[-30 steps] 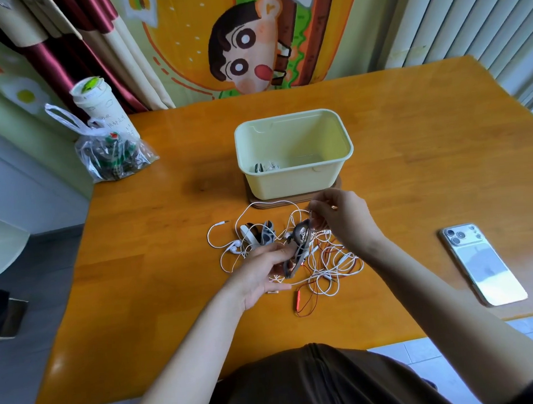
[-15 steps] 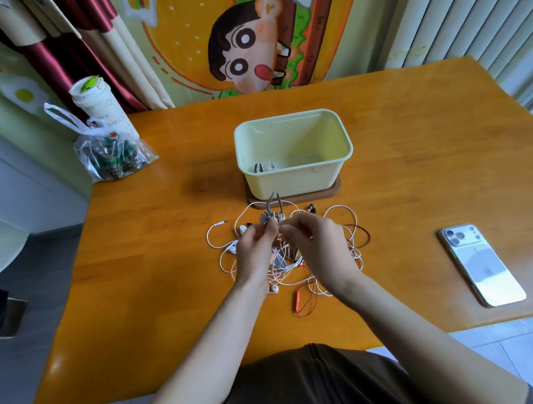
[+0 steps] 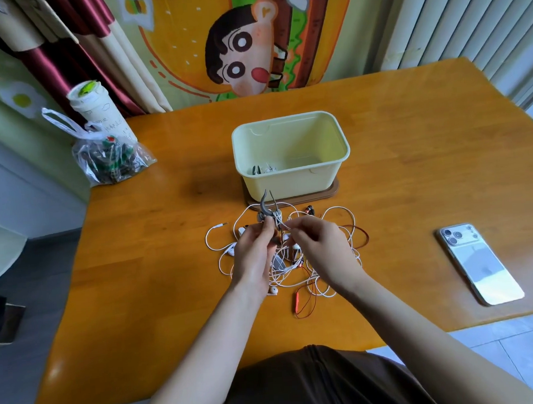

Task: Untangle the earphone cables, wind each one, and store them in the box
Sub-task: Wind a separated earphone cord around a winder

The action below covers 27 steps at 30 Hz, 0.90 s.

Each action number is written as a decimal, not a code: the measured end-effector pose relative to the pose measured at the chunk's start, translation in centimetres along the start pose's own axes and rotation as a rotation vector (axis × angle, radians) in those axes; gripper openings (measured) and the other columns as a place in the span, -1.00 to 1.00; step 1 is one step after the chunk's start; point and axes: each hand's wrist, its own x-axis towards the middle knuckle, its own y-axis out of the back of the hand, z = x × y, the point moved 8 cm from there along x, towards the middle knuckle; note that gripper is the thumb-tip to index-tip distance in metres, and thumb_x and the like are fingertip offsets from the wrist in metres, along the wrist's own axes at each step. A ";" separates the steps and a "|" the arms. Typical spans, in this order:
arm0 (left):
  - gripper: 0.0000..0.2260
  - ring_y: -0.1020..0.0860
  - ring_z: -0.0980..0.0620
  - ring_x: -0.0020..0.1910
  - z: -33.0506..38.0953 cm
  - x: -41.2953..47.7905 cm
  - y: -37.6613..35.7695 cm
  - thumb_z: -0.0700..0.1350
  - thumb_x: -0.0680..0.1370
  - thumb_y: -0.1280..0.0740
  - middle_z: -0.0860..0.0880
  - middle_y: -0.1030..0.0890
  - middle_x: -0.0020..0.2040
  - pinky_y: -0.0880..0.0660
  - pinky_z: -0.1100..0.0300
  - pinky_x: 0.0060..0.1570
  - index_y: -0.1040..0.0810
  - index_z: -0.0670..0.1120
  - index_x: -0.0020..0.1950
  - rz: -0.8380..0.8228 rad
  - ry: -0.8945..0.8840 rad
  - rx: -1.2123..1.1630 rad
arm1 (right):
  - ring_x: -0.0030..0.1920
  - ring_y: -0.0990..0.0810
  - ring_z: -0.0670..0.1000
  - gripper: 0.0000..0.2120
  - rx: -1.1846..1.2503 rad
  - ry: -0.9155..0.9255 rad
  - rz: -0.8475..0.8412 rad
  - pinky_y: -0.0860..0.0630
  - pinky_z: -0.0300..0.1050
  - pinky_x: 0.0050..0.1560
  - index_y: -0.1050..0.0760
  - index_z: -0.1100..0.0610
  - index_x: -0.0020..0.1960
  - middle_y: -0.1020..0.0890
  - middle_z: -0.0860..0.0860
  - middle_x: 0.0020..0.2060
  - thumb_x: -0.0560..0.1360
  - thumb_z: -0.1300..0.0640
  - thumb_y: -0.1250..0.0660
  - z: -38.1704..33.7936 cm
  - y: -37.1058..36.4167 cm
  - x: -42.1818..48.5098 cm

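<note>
- The left hand [image 3: 253, 255] gripped a grey earphone [image 3: 267, 212] at centre frame. It was raised off the heap, probably so its cable could be wound without snagging the others.
- The right hand [image 3: 324, 248] pinched a thin strand [image 3: 287, 228] just beside that bundle, seemingly to feed or tuck it. Whether the strand belonged to the grey set could not be told.
- The tangle of cables [image 3: 335, 278] lay on the table [image 3: 169, 270] under and around both hands, just below the box [image 3: 292, 181] in the frame, handy for dropping sets in.
- The box stood open on a brown base [image 3: 333, 191]. A stored earphone set [image 3: 263, 170] lay in its lower-left corner, so the task looked early.
- Both hands hid the middle of the tangle. How many sets remained among the white loops and the red cable [image 3: 299, 299] was unclear.
</note>
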 end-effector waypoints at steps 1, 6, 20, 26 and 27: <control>-0.85 -0.59 0.00 -0.04 0.1 -0.2 -0.1 -0.08 0.58 -0.29 -0.09 -0.62 -0.14 -0.51 0.21 0.03 -0.55 -0.14 -0.08 -0.003 0.007 -0.008 | -0.45 -0.49 -0.28 -0.82 -0.012 0.029 0.017 -0.34 -0.44 -0.45 -0.59 0.13 0.03 -0.58 -0.14 -0.32 0.57 0.22 -0.21 -0.3 0.0 -0.2; -0.72 -0.52 -0.03 -0.16 0.5 -0.4 -0.8 0.05 0.59 -0.25 -0.05 -0.58 -0.25 -0.53 0.15 0.09 -0.58 -0.16 0.02 -0.006 0.144 -0.079 | -0.34 -0.57 -0.21 -0.88 -0.097 0.161 0.042 -0.47 -0.36 -0.33 -0.59 0.13 -0.06 -0.58 -0.15 -0.35 0.55 0.12 -0.30 -0.6 -1.3 -1.5; -0.76 -0.53 -0.01 -0.09 0.2 -1.7 -1.3 -0.01 0.44 -0.33 -0.06 -0.65 -0.14 -0.46 0.06 0.06 -0.62 -0.13 -0.01 -0.349 0.223 0.185 | -0.21 -0.48 -0.03 -0.86 -0.435 0.203 -0.153 -0.40 -0.17 -0.25 -0.58 0.16 -0.10 -0.55 -0.05 -0.28 0.50 0.08 -0.35 2.0 1.2 2.1; -0.79 -0.59 0.00 0.00 0.0 -0.8 1.4 0.06 0.43 -0.41 -0.02 -0.69 -0.06 -0.44 0.07 0.13 -0.64 -0.03 -0.03 -0.364 0.160 0.699 | 0.02 -0.51 0.04 -0.83 -0.790 0.381 -0.208 -0.35 -0.12 0.00 -0.55 0.09 0.03 -0.63 -0.01 -0.05 0.52 0.02 -0.31 1.2 2.0 3.6; -0.81 -0.58 -0.01 0.01 0.0 -0.4 1.9 0.04 0.47 -0.40 -0.04 -0.69 -0.03 -0.44 0.07 0.13 -0.64 -0.04 -0.02 -0.320 0.149 0.719 | -0.02 -0.53 0.03 -0.85 -0.728 0.331 -0.256 -0.37 -0.13 -0.02 -0.54 0.09 0.01 -0.63 -0.01 -0.08 0.53 0.03 -0.30 1.4 2.0 3.8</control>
